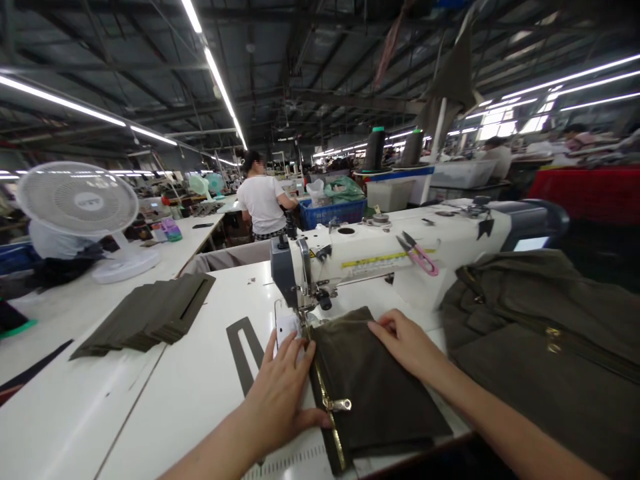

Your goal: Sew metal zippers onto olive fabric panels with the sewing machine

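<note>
An olive-green fabric piece lies on the white sewing machine bed, its upper edge close to the needle area. Along its left side runs a gold zipper with a metal zipper pull. My left hand rests flat with fingers spread, the fingertips and thumb touching the zipper's left edge. At the fabric's upper right edge, my right hand has its fingers curled and pinches the cloth. The sewing machine stands just beyond both hands, its needle foot above the zipper's far end.
A stack of olive fabric pieces and a slotted template lie left. Pink-handled scissors rest on the machine arm. A large olive bag-like item is at right. A fan stands left; a person works beyond.
</note>
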`<state>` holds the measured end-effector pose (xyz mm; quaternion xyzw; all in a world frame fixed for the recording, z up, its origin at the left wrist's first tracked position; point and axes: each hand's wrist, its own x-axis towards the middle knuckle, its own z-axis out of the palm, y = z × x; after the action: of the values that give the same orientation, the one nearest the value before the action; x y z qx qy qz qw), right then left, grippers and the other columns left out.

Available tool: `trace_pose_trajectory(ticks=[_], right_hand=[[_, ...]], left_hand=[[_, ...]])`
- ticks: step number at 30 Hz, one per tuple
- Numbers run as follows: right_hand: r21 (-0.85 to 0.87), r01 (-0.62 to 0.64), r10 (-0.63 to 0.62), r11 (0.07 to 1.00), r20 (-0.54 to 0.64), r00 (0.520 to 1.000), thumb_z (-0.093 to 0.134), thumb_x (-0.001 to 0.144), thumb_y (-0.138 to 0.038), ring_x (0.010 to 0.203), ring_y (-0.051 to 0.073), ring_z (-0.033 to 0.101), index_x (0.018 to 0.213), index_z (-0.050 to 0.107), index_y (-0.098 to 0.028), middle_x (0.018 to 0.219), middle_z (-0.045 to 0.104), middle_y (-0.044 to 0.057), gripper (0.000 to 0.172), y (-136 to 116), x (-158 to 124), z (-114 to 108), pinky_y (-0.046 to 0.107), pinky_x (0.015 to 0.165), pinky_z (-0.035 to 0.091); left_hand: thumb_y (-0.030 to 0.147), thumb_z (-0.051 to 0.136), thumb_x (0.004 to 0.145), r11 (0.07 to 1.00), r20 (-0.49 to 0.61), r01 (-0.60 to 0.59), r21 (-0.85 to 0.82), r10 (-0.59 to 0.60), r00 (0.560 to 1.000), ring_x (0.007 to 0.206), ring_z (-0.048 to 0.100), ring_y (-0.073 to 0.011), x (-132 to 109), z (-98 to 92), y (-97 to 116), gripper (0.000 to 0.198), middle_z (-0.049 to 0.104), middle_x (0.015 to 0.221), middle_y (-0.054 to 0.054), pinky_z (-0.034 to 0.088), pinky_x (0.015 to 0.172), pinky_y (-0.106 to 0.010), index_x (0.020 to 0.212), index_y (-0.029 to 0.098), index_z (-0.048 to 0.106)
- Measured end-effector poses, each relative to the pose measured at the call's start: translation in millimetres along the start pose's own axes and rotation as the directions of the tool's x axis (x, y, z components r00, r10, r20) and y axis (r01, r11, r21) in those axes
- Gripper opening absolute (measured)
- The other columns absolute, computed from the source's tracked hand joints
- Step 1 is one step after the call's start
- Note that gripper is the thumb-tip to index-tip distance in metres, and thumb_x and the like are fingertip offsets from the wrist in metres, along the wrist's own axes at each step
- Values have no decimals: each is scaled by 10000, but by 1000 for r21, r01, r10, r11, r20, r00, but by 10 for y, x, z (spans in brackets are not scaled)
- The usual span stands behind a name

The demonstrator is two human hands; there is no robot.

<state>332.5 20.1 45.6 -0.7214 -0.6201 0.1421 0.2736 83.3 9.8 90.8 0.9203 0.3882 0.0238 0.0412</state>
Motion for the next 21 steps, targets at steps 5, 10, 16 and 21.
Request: trace_pose_trajectory(ticks=[5, 10, 16, 21], right_hand=[[-108, -16, 19, 994, 21, 1000, 424, 871, -355, 731, 175, 624, 844, 578, -148, 774, 666, 73, 259, -151, 354, 59, 228, 587, 391], [-296, 24, -24, 955, 6, 1000, 400, 894, -254, 795, 232, 622, 931, 568, -182, 810, 670, 76, 187, -128, 390, 127, 280, 632, 362], [-421, -15, 4, 907, -27, 1000, 350, 912, -371, 766, 262, 633, 1177, 450, -119, 844, 667, 116, 379, -155, 36, 19, 307, 594, 384], [-628, 123, -60, 769, 121, 991, 358, 911, -229, 646, 224, 637, 1321, 365, -182, 831, 676, 91, 412, -79, -373, 34, 290, 501, 380]], left_hand=[[718, 456, 696, 996, 125, -90, -27, 93, 988, 1304, 199, -336, 88, 17, -86, 920, 223, 1407, -215, 51, 1047, -590, 1359, 105, 278], [714, 464, 694, 997, 161, -73, 11, 70, 984, 1303, 197, -335, 127, 5, -78, 915, 214, 1408, -207, 39, 1057, -562, 1358, 110, 286], [767, 420, 657, 998, 124, -56, 16, 54, 991, 1307, 147, -372, 134, 71, -45, 980, 208, 1416, -217, 34, 1047, -573, 1340, 73, 312], [858, 379, 548, 998, 92, -32, 47, 27, 995, 1297, 157, -401, 158, 139, -2, 1138, 232, 1403, -243, -17, 1043, -568, 1341, 46, 294]])
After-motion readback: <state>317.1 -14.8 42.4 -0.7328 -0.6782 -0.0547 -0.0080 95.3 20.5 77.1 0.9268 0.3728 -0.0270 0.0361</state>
